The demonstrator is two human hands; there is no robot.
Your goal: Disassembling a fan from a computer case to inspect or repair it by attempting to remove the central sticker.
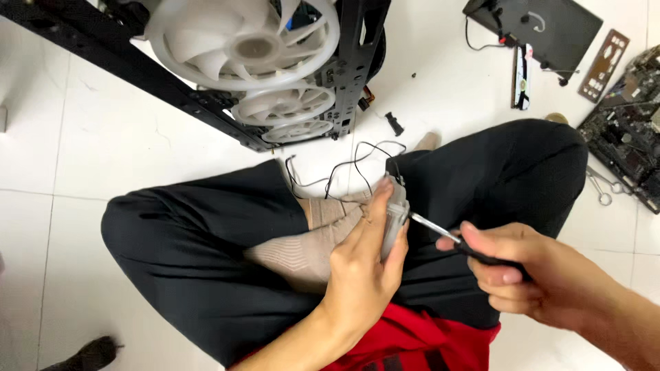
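Note:
My left hand [361, 268] grips a small translucent fan [394, 213] edge-on above my crossed legs; thin black wires [344, 168] trail from it toward the floor. My right hand [512, 271] is closed on the black handle of a screwdriver [447, 237], whose metal tip touches the fan's side. I sit cross-legged in black trousers, beige socks and a red shirt.
A black computer case frame [206, 103] with three white fans [247, 41] lies on the white tiled floor ahead. A motherboard [629, 130], scissors [603, 187], a metal backplate [603, 65], a black panel [550, 27] and loose small parts lie at the right.

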